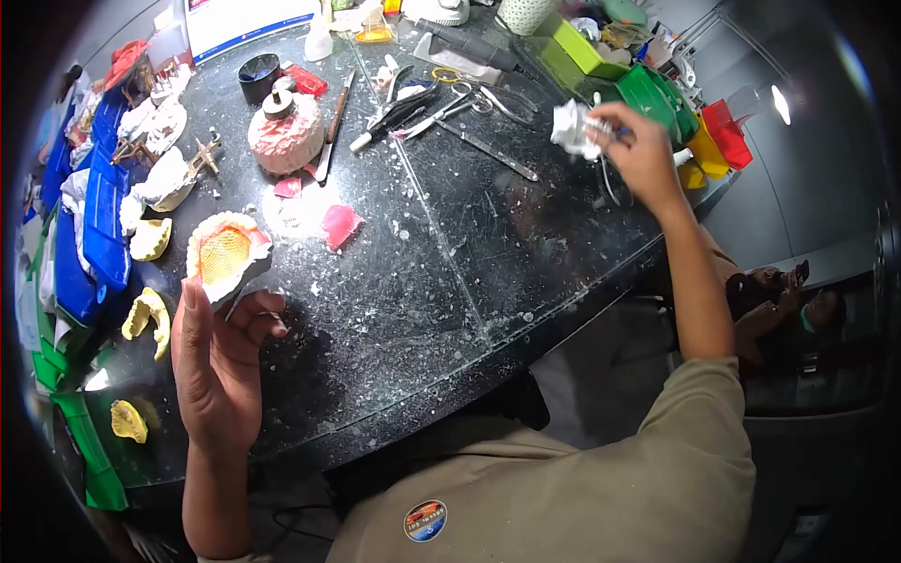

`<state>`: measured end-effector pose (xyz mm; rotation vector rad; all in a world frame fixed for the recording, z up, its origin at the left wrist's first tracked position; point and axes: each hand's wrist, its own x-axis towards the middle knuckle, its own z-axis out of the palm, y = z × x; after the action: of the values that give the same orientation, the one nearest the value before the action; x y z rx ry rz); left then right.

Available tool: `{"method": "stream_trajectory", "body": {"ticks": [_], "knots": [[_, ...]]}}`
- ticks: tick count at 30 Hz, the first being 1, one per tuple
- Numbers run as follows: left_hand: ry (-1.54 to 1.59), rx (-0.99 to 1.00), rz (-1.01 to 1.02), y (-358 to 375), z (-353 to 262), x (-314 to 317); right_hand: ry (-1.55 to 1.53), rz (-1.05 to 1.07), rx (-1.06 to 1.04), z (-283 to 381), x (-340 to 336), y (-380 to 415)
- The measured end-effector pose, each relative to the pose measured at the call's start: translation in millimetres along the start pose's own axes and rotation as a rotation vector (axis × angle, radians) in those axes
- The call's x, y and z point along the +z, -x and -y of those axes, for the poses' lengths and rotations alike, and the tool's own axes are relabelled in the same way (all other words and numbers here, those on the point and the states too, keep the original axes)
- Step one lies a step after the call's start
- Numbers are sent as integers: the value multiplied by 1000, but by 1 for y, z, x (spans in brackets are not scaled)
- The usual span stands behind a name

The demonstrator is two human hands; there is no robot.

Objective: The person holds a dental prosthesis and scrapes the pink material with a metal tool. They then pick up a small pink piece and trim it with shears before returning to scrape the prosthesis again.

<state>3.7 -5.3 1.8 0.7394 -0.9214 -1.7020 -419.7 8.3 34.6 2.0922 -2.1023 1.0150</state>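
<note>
My left hand holds up a white plaster dental cast with an orange wax plate on it, above the dark worktable at its left side. Over at the table's far right, my right hand is raised and closed on a crumpled white tissue together with a thin tool whose tip shows by my fingers. Both arms are bare, and a tan shirt shows below.
A pink and white plaster mound, pink wax pieces, scissors and hand tools lie on the table. Blue trays with casts line the left; green and red bins stand right. Another person sits low at right.
</note>
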Motion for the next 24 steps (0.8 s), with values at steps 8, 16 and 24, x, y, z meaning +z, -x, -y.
{"method": "stream_trajectory", "body": {"ticks": [8,16,24], "knots": [[14,-51,66,8,2,-2,214,77,-144,35,32,93],[-16,-55,40,6,-6,8,591,-253,-154,-48,-17,-17],[36,-31,100,-3,-8,1,136,101,-242,66,99,-138]]}}
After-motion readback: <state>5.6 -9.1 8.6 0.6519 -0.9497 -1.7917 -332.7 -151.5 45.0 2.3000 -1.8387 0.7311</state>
